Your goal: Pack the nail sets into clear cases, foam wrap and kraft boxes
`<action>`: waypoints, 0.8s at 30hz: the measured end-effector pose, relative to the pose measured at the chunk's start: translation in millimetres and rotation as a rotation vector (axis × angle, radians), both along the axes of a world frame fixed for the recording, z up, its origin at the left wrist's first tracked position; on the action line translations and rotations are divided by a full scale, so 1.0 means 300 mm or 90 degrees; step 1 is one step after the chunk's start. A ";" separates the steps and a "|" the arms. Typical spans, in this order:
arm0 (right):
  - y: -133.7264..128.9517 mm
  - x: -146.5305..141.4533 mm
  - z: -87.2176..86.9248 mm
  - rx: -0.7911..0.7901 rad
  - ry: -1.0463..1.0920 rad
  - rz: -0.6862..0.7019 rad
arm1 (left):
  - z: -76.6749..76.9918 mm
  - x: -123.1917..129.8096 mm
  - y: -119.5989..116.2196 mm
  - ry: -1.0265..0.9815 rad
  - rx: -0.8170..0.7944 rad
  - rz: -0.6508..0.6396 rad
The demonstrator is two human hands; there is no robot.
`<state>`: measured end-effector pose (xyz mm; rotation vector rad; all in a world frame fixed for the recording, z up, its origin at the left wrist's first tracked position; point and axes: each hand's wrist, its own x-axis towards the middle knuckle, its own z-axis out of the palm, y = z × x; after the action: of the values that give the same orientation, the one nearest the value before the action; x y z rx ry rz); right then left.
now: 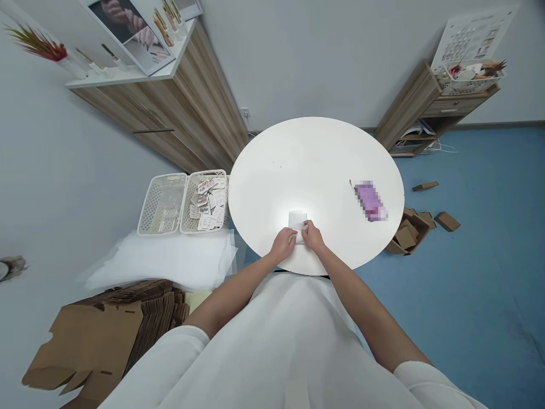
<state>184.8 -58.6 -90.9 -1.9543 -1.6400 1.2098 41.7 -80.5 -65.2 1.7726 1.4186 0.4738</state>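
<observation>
The left hand and right hand pinched one white packet, possibly folded film, between curled fingers. Its long axis ran 12-to-6 o'clock, near the 7 o'clock edge of the table. Two forearms converged from 8 and 5. One purple item lay at 3; two baskets stood at 9.
</observation>
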 end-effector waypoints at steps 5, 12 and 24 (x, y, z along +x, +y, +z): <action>-0.034 0.024 0.001 0.013 0.024 0.034 | -0.012 0.021 0.035 0.145 0.009 -0.041; -0.086 0.057 0.044 0.220 -0.144 0.271 | -0.010 0.028 0.023 0.132 0.007 -0.048; -0.035 0.027 0.057 0.170 -0.195 0.393 | -0.012 -0.060 0.050 -0.077 0.011 -0.091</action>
<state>192.8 -69.0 -74.0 -1.5683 -2.5390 0.8201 23.8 -65.4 -68.7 1.8130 1.1989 0.5101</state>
